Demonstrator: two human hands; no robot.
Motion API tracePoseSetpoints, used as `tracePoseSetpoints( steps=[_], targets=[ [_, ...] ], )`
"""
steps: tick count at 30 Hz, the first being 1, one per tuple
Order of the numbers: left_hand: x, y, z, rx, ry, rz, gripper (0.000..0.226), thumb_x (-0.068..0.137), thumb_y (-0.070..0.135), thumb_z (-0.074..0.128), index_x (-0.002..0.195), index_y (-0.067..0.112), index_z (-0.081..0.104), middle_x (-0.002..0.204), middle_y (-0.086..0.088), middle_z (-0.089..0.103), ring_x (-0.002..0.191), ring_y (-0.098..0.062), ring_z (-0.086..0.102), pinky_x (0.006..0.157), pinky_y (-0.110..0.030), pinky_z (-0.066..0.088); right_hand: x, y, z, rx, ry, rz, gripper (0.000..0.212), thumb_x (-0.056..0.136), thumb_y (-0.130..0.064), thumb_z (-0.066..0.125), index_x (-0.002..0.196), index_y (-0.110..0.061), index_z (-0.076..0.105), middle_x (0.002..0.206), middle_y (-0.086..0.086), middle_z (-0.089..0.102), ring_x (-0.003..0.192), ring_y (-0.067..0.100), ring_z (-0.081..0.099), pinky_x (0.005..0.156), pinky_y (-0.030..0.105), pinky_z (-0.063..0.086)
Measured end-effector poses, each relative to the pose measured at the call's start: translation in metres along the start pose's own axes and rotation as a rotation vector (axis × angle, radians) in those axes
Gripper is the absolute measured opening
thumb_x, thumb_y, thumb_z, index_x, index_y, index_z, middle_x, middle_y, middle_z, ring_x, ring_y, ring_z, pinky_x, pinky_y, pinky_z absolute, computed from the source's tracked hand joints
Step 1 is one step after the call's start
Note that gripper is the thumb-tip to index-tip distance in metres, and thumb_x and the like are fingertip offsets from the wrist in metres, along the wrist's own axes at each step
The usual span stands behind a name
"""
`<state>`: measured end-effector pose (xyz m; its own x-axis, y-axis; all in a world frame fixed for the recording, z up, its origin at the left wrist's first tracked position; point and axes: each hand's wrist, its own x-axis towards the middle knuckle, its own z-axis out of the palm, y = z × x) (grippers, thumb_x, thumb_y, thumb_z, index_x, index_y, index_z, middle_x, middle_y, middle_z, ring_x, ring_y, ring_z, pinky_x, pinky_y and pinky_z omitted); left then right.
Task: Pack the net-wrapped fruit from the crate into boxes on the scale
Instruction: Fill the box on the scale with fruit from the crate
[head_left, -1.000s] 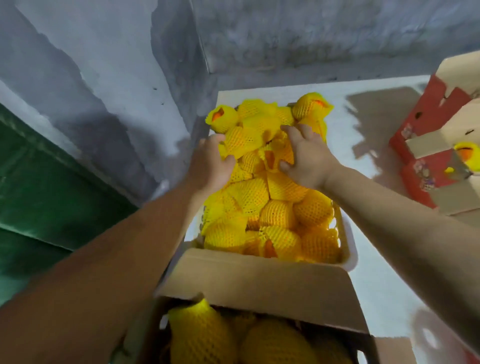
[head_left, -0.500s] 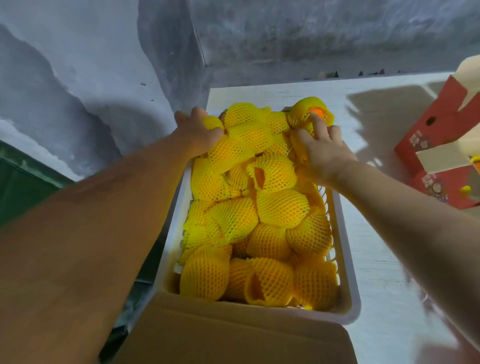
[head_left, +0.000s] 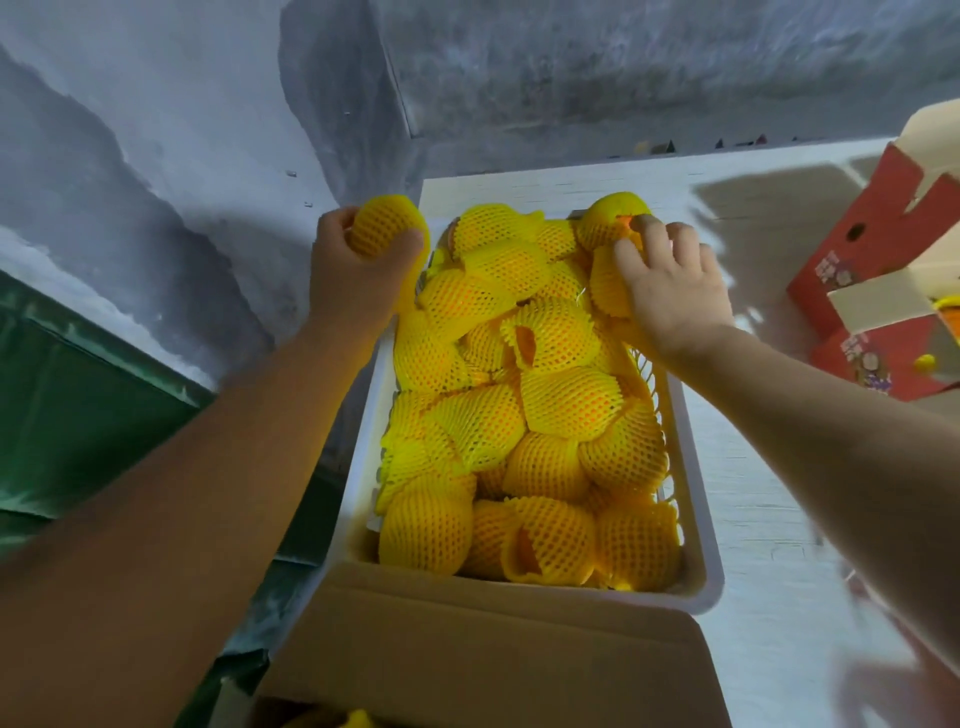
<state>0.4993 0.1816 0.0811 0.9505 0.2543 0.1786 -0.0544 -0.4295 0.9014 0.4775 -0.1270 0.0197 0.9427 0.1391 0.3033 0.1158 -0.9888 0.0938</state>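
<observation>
A white plastic crate (head_left: 696, 478) on the white table is heaped with several fruits in yellow foam net (head_left: 566, 405). My left hand (head_left: 353, 275) grips one net-wrapped fruit (head_left: 382, 226), lifted above the crate's far left corner. My right hand (head_left: 675, 280) reaches into the far right corner, its fingers curled over another net-wrapped fruit (head_left: 610, 283). A brown cardboard box flap (head_left: 483, 654) lies just below the crate, with a bit of yellow net showing at the bottom edge. The scale is hidden.
A red printed carton (head_left: 878, 249) with cream flaps stands at the right on the white table (head_left: 779, 519). A grey stained wall (head_left: 156, 130) rises behind and to the left. A green bin (head_left: 78, 405) sits low on the left.
My left hand has closed round a fruit and raised it out past the crate's far left corner. My right hand has settled lower onto a fruit at the far right. The view has tilted up.
</observation>
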Motion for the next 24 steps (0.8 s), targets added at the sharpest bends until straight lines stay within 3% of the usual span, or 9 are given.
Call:
tracePoseSetpoints(
  steps=[2,5,7,10,12,14,18,21,24],
  targets=[
    [-0.038,0.012,-0.022,-0.188,-0.100,-0.065,0.054,0.088,0.034,0.082,0.133,0.019,0.055,0.108,0.008,0.067,0.085,0.008,0.068,0.067,-0.015,0.054,-0.010,0.001,-0.008,0.084,0.008,0.038,0.066,0.081,-0.028,0.080,0.131,-0.008,0.042,0.132,0.021,0.053,0.118,0.044,0.048,0.095,0.053,0.043],
    [-0.118,0.025,-0.074,-0.325,-0.291,-0.157,0.057,0.080,0.048,0.080,0.130,0.035,0.057,0.116,0.008,0.072,0.105,-0.013,0.072,0.081,-0.032,0.061,-0.041,-0.005,-0.033,0.501,-0.030,0.121,0.082,0.072,-0.035,0.079,0.140,-0.011,0.040,0.129,0.019,0.051,0.116,0.042,0.051,0.094,0.051,0.045],
    [-0.173,0.029,-0.107,-0.405,-0.339,-0.180,0.055,0.075,0.047,0.077,0.127,0.035,0.063,0.118,0.000,0.073,0.109,-0.026,0.072,0.086,-0.043,0.061,-0.074,-0.016,-0.060,0.775,-0.030,0.155,0.087,0.069,-0.038,0.071,0.147,-0.021,0.038,0.132,0.016,0.048,0.120,0.032,0.049,0.099,0.038,0.043],
    [-0.245,0.031,-0.142,-0.451,-0.330,-0.163,0.042,0.065,0.043,0.076,0.106,0.048,0.072,0.107,-0.002,0.074,0.099,-0.034,0.069,0.078,-0.054,0.058,-0.132,-0.037,-0.103,0.978,0.024,0.155,0.070,0.070,-0.035,0.067,0.138,-0.025,0.052,0.122,0.003,0.059,0.111,0.019,0.055,0.096,0.026,0.044],
    [-0.284,0.031,-0.162,-0.449,-0.298,-0.116,0.045,0.056,0.048,0.083,0.100,0.048,0.074,0.092,0.002,0.074,0.084,-0.023,0.069,0.071,-0.043,0.058,-0.176,-0.054,-0.140,1.153,0.052,0.217,0.057,0.072,-0.020,0.071,0.126,-0.031,0.056,0.103,-0.019,0.064,0.087,0.005,0.061,0.074,0.023,0.052],
    [-0.316,0.030,-0.177,-0.375,-0.335,-0.061,0.052,0.061,0.065,0.083,0.108,0.048,0.071,0.097,0.004,0.076,0.085,-0.015,0.071,0.071,-0.033,0.058,-0.221,-0.069,-0.172,1.236,0.074,0.257,0.053,0.072,-0.020,0.074,0.120,-0.036,0.056,0.095,-0.024,0.065,0.075,0.001,0.063,0.060,0.019,0.053],
    [-0.352,0.033,-0.177,-0.267,-0.553,-0.012,0.047,0.084,0.058,0.078,0.126,0.043,0.062,0.120,0.008,0.071,0.111,-0.014,0.069,0.095,-0.043,0.057,-0.290,-0.100,-0.214,1.281,0.130,0.326,0.050,0.074,-0.036,0.078,0.118,-0.034,0.055,0.096,-0.021,0.065,0.083,0.005,0.066,0.067,0.026,0.058],
    [-0.363,0.049,-0.160,-0.128,-0.785,0.013,0.058,0.092,0.058,0.068,0.146,0.051,0.048,0.143,0.027,0.054,0.122,0.013,0.053,0.099,-0.018,0.047,-0.324,-0.122,-0.230,1.356,0.206,0.408,0.047,0.077,-0.025,0.077,0.119,-0.026,0.055,0.093,-0.017,0.065,0.082,0.005,0.064,0.069,0.034,0.060],
    [-0.369,0.052,-0.169,-0.040,-0.803,0.048,0.050,0.103,0.053,0.055,0.152,0.042,0.048,0.139,0.027,0.057,0.113,0.023,0.053,0.084,0.002,0.042,-0.353,-0.142,-0.240,1.396,0.210,0.472,0.048,0.079,-0.022,0.078,0.120,-0.026,0.056,0.096,-0.008,0.067,0.084,0.016,0.070,0.071,0.047,0.065]
  ],
)
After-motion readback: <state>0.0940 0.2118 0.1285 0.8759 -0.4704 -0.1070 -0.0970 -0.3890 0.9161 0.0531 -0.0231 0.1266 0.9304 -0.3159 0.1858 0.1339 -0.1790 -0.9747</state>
